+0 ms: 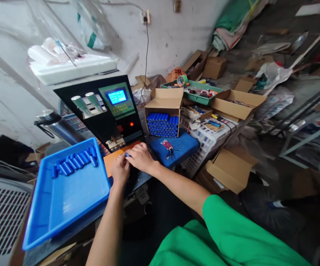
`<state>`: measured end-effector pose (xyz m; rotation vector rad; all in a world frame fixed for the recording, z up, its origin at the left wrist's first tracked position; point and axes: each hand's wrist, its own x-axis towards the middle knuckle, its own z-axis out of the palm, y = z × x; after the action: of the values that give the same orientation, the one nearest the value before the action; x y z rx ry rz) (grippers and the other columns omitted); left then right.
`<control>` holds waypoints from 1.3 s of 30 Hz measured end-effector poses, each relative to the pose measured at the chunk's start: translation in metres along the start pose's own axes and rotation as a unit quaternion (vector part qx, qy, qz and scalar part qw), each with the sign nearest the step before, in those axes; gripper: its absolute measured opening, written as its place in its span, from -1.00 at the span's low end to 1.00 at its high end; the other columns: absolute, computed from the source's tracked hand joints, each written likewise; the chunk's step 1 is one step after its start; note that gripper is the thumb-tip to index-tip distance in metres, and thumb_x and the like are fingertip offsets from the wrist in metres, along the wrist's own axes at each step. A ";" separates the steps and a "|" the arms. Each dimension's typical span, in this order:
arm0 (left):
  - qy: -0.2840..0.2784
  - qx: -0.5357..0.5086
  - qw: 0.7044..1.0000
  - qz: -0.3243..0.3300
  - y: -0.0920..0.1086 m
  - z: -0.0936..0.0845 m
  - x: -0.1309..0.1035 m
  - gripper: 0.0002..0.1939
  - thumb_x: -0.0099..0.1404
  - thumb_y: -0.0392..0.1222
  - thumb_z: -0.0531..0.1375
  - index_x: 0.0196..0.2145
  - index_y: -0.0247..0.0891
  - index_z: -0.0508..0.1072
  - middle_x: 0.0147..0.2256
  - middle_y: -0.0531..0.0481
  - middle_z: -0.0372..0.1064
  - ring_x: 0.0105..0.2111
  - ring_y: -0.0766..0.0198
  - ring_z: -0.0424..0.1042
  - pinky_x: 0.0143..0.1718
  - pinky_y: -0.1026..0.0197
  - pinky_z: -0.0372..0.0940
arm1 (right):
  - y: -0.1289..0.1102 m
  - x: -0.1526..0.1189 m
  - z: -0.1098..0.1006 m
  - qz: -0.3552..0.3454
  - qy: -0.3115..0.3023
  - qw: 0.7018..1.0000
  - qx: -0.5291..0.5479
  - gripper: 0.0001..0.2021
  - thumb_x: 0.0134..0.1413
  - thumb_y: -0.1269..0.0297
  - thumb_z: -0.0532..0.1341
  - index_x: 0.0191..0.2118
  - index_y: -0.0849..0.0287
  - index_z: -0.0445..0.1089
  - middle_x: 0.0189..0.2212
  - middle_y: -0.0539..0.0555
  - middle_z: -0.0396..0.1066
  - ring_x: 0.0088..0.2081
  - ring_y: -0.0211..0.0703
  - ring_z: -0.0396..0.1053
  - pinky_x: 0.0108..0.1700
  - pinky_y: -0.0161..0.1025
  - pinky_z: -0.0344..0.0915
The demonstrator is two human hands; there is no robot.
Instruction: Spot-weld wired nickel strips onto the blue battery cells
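Between my two hands, in front of the black machine (104, 127) with a lit screen, is a small blue cell (127, 154), mostly covered by fingers. My left hand (120, 170) is closed around its near side. My right hand (141, 158) pinches it from the other side, fingers bent over the orange plate (109, 162). To the left, a blue tray (71, 201) holds several blue cells (77, 162) along its far part. Several red and black wire leads (168, 147) lie on a blue pad (184, 146) to the right.
A cardboard box (164, 98) packed with blue cells stands behind the pad. A metal flask (58, 127) is left of the machine. Farther right are a green tray (200, 98), an open carton (239, 101) and a white crate (204, 138); another carton (230, 170) sits lower.
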<state>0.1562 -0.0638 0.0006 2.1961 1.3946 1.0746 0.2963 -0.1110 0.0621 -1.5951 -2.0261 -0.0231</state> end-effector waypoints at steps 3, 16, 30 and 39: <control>0.006 -0.002 1.000 -0.008 0.004 0.000 -0.001 -0.57 0.27 -0.12 0.07 0.06 -0.17 0.48 -0.16 -0.14 0.52 -0.14 0.03 0.48 -0.09 0.04 0.35 | -0.001 0.002 -0.002 0.015 -0.013 1.000 -0.009 -0.77 0.31 0.18 0.19 -0.14 0.19 0.54 -0.25 0.17 0.57 -0.10 0.00 0.42 0.08 -0.06 0.15; 0.015 0.034 0.999 -0.033 0.011 -0.004 -0.004 -0.59 0.31 0.12 0.14 -0.05 -0.16 0.55 -0.14 -0.07 0.57 -0.11 0.07 0.53 -0.12 0.12 0.33 | 0.152 -0.002 -0.063 0.204 0.342 0.917 -0.032 -0.65 0.35 0.22 0.13 0.07 0.29 0.52 -0.06 0.29 0.54 0.05 0.01 0.43 0.17 -0.08 0.28; 0.016 0.043 0.999 -0.013 0.011 -0.003 -0.006 -0.64 0.34 0.07 0.15 -0.07 -0.15 0.55 -0.18 -0.04 0.57 -0.15 0.10 0.51 -0.16 0.14 0.31 | 0.188 0.031 -0.053 0.297 0.202 0.931 -0.060 -0.70 0.29 0.48 0.04 -0.12 0.31 0.54 -0.08 0.36 0.52 0.19 0.07 0.32 0.23 -0.02 0.22; 0.019 0.040 0.999 -0.010 0.011 0.002 -0.007 -0.63 0.34 0.07 0.14 -0.05 -0.17 0.55 -0.16 -0.08 0.56 -0.13 0.07 0.50 -0.15 0.12 0.29 | 0.170 -0.009 -0.047 0.148 0.219 0.964 0.013 -0.63 0.33 0.39 0.01 0.11 0.28 0.44 0.12 0.27 0.40 0.22 -0.08 0.28 0.30 -0.14 0.17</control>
<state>0.1629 -0.0749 0.0036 2.2231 1.4979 1.0749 0.4699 -0.0850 0.0446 -1.6848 -1.4380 -0.2167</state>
